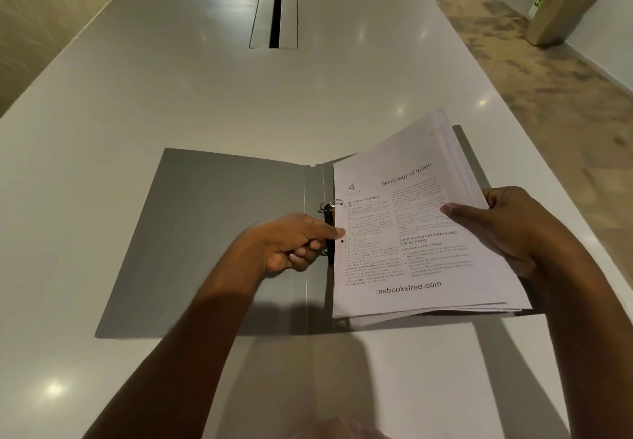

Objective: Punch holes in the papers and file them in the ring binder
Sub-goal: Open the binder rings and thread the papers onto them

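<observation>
A grey ring binder (219,233) lies open and flat on the table. A stack of printed papers (411,260) rests on its right half, the top page headed "Neurology of Vision". My right hand (513,233) grips the stack's right edge, thumb on top, and lifts that side a little. My left hand (294,243) sits at the black ring mechanism (329,219), index finger pressing the left margin of the top page by a punched hole, other fingers curled. The upper ring shows at the page's edge; the lower ring is mostly hidden by my hand.
The long white table (171,96) has a cable slot (275,12) in its middle, far ahead. A potted plant in a tall tan planter (561,10) stands on the floor at the right. No hole punch is in view.
</observation>
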A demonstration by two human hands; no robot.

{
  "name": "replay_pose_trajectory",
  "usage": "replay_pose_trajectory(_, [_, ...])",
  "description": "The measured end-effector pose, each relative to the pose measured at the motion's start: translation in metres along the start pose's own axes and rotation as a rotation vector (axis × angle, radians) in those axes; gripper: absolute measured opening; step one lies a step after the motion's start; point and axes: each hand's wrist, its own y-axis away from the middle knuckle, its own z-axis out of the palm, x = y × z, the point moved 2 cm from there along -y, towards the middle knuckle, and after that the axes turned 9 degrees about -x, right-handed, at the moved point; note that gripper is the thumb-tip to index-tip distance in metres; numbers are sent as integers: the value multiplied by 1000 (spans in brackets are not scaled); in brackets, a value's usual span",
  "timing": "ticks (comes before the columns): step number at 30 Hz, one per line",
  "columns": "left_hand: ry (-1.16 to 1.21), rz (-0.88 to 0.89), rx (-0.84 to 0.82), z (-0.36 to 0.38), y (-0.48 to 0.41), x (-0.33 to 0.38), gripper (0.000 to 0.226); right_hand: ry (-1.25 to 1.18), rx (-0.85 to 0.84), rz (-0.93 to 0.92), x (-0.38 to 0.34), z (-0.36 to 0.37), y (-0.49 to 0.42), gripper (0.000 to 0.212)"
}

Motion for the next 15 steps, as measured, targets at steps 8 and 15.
replay_pose_trajectory(8, [85,71,152,4,0,3,34,-32,-25,118,-1,-2,0,19])
replay_pose_trajectory(15, [-106,32,236,9,1,2,39,125,7,107,6,-6,-6,35])
